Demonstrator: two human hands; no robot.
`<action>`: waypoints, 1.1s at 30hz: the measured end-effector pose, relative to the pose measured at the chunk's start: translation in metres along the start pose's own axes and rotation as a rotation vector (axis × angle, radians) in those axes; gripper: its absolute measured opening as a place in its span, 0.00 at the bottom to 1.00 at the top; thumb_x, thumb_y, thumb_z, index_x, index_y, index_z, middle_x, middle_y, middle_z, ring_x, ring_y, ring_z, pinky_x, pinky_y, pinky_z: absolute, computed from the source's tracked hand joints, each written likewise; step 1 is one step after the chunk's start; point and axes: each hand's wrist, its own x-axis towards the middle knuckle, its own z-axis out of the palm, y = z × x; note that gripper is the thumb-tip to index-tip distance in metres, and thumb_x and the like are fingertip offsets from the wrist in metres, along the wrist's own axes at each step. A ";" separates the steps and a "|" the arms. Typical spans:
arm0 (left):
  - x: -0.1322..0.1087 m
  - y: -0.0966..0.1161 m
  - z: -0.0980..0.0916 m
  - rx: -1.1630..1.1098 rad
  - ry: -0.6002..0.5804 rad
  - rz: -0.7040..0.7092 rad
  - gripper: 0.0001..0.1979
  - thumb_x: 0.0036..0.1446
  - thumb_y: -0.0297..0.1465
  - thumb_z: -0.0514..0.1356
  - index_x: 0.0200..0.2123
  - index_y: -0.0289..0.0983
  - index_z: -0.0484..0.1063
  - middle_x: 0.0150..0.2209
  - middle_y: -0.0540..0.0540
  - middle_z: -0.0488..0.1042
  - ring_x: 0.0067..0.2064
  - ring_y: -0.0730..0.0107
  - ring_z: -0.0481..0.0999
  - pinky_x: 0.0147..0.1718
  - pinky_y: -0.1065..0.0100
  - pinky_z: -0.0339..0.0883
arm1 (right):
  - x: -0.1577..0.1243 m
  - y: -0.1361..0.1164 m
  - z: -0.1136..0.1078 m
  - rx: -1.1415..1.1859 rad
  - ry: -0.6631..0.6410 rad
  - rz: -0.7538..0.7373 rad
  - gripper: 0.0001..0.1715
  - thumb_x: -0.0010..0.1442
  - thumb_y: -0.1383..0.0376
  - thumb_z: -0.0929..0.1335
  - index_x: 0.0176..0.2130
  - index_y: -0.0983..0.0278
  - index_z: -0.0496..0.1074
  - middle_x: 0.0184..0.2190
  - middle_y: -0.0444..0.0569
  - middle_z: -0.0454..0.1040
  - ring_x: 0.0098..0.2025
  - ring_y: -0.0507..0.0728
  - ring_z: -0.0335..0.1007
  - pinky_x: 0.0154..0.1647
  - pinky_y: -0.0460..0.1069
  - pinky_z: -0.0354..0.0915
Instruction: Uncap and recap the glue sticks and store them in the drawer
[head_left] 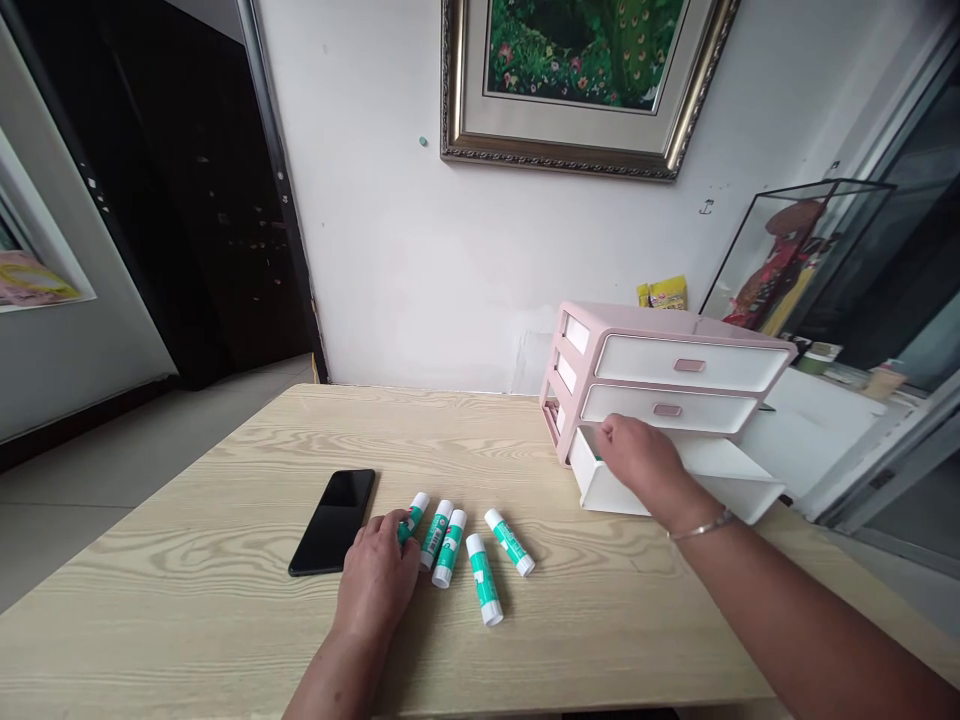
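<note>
Several green-and-white glue sticks (482, 577) lie in a loose row on the wooden table (225, 580). My left hand (379, 575) rests on the table with its fingers closing on the leftmost glue stick (414, 515). My right hand (641, 465) reaches into the pulled-out bottom drawer (607, 490) of a pink three-drawer organiser (660, 385); its fingers curl inside the drawer, and something green shows at the fingertips. The two upper drawers are shut.
A black phone (334, 521) lies face up left of the glue sticks. The organiser stands at the table's right rear, against a white wall with a framed picture (581, 80). A glass case (795, 260) stands beyond to the right.
</note>
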 end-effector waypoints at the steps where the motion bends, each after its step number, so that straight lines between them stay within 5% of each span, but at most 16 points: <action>1: 0.000 0.000 0.000 -0.003 -0.002 0.002 0.20 0.62 0.27 0.55 0.56 0.37 0.74 0.55 0.39 0.78 0.56 0.52 0.74 0.55 0.59 0.64 | -0.015 -0.011 0.002 0.053 -0.002 -0.041 0.16 0.67 0.54 0.67 0.46 0.60 0.78 0.46 0.57 0.80 0.52 0.65 0.73 0.47 0.53 0.65; 7: 0.000 -0.003 0.004 -0.003 0.000 0.018 0.20 0.62 0.27 0.55 0.57 0.36 0.73 0.55 0.38 0.78 0.56 0.52 0.74 0.55 0.60 0.64 | -0.112 -0.088 0.040 0.282 -0.178 -0.325 0.36 0.58 0.51 0.72 0.63 0.59 0.69 0.60 0.57 0.74 0.62 0.68 0.66 0.60 0.56 0.60; 11: 0.000 -0.004 0.003 0.002 0.000 0.032 0.20 0.62 0.27 0.55 0.56 0.36 0.73 0.55 0.39 0.78 0.56 0.54 0.74 0.55 0.62 0.63 | -0.135 -0.107 0.072 0.211 -0.313 -0.420 0.50 0.55 0.50 0.74 0.69 0.65 0.61 0.66 0.64 0.66 0.65 0.72 0.63 0.64 0.61 0.58; 19: -0.001 -0.001 -0.003 0.004 -0.023 0.033 0.19 0.63 0.27 0.55 0.56 0.36 0.73 0.55 0.38 0.78 0.57 0.53 0.74 0.56 0.61 0.63 | -0.116 -0.098 0.096 0.091 -0.289 -0.416 0.25 0.61 0.66 0.67 0.58 0.65 0.70 0.53 0.61 0.75 0.58 0.68 0.69 0.59 0.58 0.62; 26: 0.001 -0.004 0.000 -0.002 -0.041 0.044 0.20 0.63 0.28 0.54 0.56 0.36 0.73 0.55 0.38 0.78 0.57 0.51 0.74 0.56 0.59 0.63 | -0.096 -0.077 0.110 0.132 -0.335 -0.421 0.29 0.56 0.67 0.70 0.57 0.64 0.69 0.49 0.57 0.77 0.49 0.64 0.74 0.49 0.52 0.65; 29: 0.001 -0.005 0.000 0.005 -0.025 0.055 0.20 0.62 0.27 0.54 0.56 0.36 0.73 0.55 0.38 0.78 0.56 0.52 0.74 0.55 0.60 0.63 | -0.073 -0.055 0.098 0.187 -0.257 -0.445 0.34 0.56 0.68 0.70 0.62 0.61 0.67 0.52 0.55 0.77 0.51 0.63 0.73 0.51 0.51 0.63; 33: 0.002 -0.005 0.001 0.026 -0.017 0.056 0.19 0.62 0.28 0.55 0.55 0.36 0.74 0.54 0.38 0.79 0.55 0.52 0.75 0.54 0.60 0.63 | -0.028 -0.010 0.054 0.216 -0.078 -0.376 0.37 0.58 0.68 0.69 0.65 0.57 0.65 0.58 0.53 0.75 0.56 0.63 0.71 0.53 0.51 0.62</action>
